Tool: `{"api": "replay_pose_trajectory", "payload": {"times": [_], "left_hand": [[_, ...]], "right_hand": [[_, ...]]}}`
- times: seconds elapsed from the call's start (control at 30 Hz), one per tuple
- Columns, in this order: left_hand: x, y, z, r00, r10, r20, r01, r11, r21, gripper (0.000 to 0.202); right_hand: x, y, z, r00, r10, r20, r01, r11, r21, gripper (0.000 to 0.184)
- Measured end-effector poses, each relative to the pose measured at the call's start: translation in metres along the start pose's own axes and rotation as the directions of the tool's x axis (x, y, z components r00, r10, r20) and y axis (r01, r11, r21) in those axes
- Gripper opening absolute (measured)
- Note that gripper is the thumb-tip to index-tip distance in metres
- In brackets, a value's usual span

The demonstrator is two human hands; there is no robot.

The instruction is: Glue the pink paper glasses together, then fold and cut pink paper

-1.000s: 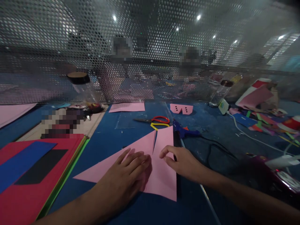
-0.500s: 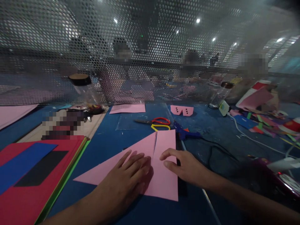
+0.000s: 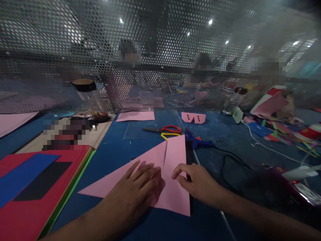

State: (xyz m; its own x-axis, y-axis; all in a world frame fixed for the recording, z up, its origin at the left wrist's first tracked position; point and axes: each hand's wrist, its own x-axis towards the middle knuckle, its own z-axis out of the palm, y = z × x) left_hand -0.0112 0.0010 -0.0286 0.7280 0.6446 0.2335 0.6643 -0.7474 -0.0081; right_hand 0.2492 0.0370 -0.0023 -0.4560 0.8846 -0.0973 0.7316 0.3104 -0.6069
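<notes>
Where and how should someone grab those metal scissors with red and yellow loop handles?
Probably by the red handle loop, with the right hand coming from above and the right: it sits at that end, clear of the pink paper sheet, while the dark blades point left.

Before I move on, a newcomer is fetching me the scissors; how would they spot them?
On the blue table, find the large pink sheet under the left hand. Just beyond its far edge, to the left of the blue glue gun, lie the scissors. One handle loop is red, the other yellow, unlike the gun's blue body.
</notes>
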Motion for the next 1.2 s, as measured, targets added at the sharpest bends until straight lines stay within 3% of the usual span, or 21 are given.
{"api": "replay_pose_trajectory", "payload": {"times": [0.23,0.63,0.8,1.03,1.2], "left_hand": [[0.001,0.001,-0.004,0.998,-0.017,0.058,0.019,1.000,-0.021,0.046],[0.004,0.002,-0.006,0.999,-0.030,0.037,0.030,0.999,-0.020,0.048],[0.000,0.001,-0.007,1.000,-0.019,0.025,0.020,0.999,-0.046,0.053],[-0.001,-0.013,-0.002,0.986,-0.169,0.017,0.169,0.986,-0.003,0.061],[-0.002,-0.017,-0.004,0.983,-0.170,0.062,0.170,0.985,0.007,0.052]], "right_hand": [[0.000,0.000,-0.001,1.000,-0.010,0.016,0.010,1.000,0.011,0.028],[-0.002,-0.002,-0.003,0.999,-0.016,0.030,0.016,1.000,0.009,0.027],[-0.003,0.002,0.000,1.000,-0.019,-0.017,0.019,1.000,0.007,0.025],[-0.003,0.006,0.001,1.000,0.001,-0.012,-0.001,1.000,0.006,0.025],[-0.002,0.005,-0.001,1.000,-0.011,-0.005,0.011,1.000,0.026,0.024]]}}
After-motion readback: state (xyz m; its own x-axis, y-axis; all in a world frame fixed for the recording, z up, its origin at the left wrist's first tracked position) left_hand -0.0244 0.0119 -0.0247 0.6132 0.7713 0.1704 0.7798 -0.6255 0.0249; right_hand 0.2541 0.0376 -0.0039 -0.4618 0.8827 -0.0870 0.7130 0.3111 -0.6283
